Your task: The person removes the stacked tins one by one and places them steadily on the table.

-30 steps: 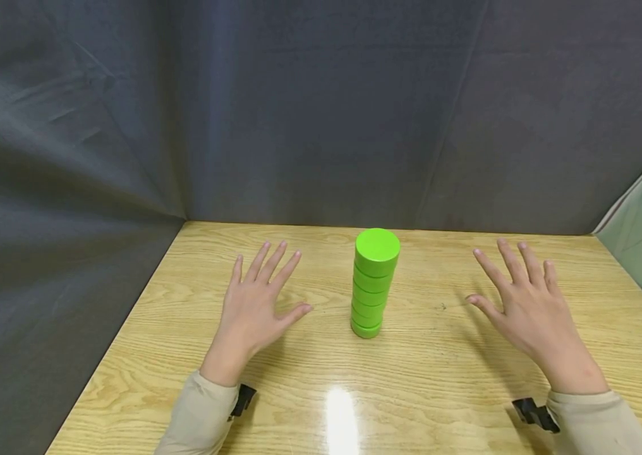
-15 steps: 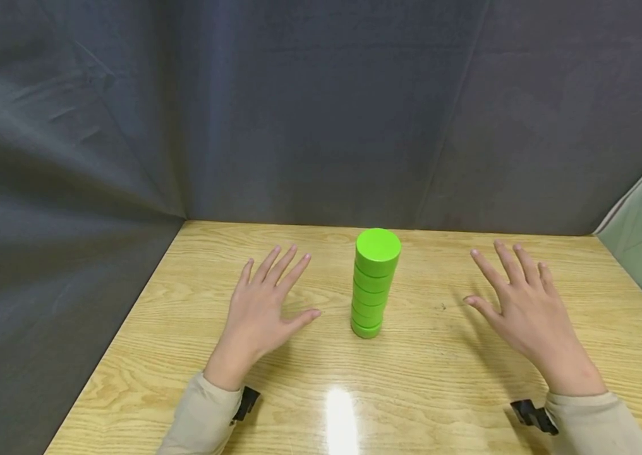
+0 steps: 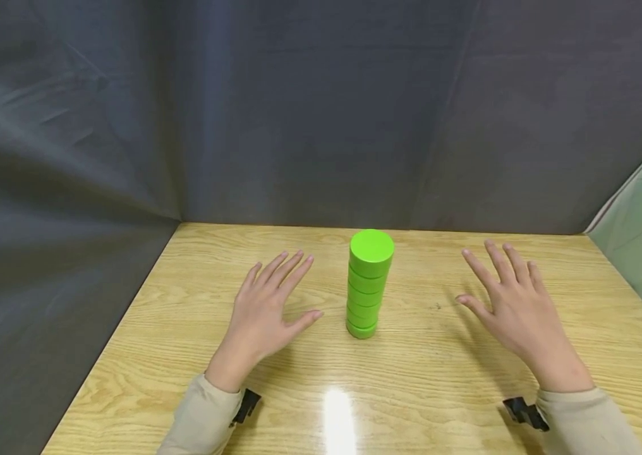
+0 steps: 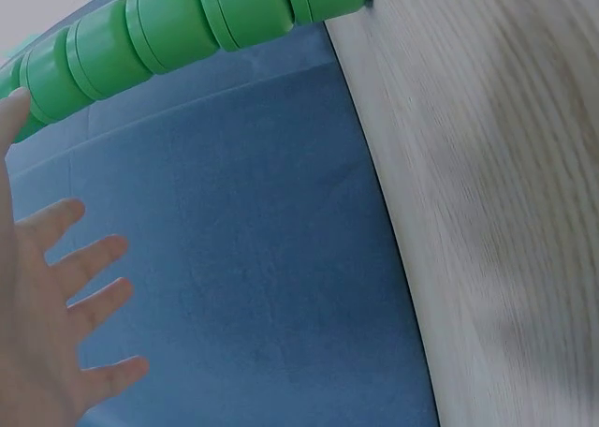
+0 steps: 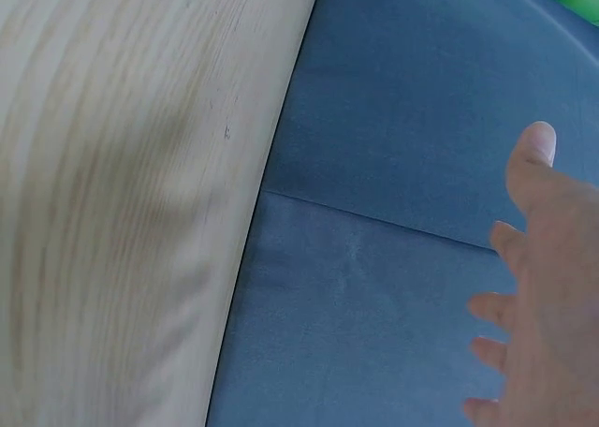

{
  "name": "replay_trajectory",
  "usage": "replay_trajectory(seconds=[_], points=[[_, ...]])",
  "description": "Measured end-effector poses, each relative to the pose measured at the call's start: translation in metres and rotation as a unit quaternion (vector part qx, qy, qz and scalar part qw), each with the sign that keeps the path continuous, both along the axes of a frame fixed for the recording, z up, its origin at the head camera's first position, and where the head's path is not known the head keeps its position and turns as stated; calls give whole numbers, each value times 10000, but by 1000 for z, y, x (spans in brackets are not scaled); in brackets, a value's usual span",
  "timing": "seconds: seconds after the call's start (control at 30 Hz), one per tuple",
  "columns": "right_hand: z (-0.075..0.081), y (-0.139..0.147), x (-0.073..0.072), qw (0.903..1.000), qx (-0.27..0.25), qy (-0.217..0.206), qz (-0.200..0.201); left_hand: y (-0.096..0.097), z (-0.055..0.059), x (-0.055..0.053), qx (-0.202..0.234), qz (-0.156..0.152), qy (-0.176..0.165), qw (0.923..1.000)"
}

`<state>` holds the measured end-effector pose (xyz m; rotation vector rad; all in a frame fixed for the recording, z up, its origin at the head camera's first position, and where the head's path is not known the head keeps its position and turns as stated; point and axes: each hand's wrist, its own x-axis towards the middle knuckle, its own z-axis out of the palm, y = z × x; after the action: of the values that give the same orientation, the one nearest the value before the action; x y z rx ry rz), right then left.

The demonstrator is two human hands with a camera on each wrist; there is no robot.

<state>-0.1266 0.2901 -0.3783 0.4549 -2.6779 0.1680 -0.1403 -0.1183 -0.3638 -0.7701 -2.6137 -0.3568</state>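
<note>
While green ringed column (image 3: 364,294) is standing upright on desk (image 3: 412,392), L hand (image 3: 262,316) & R hand (image 3: 517,311) are hovering on either side, well apart from each other, holding & touching nothing. Fingers are standing spread, nearly straight; thumbs are pointing toward column, L being nearer. Step in hand: prob. poising before contact. Next move is prob. calling for closing gaps inward evenly w/o tipping tall, narrow column.

From above, the head view faces forward-down over the counter (image 3: 412,379); wrist views (nearer, tilted) share the stack (image 4: 173,24) and cloth (image 4: 253,230).
</note>
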Motion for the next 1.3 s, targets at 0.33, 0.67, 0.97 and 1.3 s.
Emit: replay_trajectory(seconds=[0.33, 0.67, 0.97, 1.3], points=[[-2, -4, 0, 9999, -96, 27, 50, 9, -3, -4, 188, -249, 76, 9995], [-1, -5, 0, 9999, -133, 60, 42, 28, -5, -12, 919, -726, 34, 9931], [0, -5, -1, 9999, -137, 51, 79, 47, -4, -18, 1713, -1023, -147, 9798], [1, -6, -1, 9997, -117, 146, 138, 64, -1, -19, 2358, -1058, -447, 9650]])
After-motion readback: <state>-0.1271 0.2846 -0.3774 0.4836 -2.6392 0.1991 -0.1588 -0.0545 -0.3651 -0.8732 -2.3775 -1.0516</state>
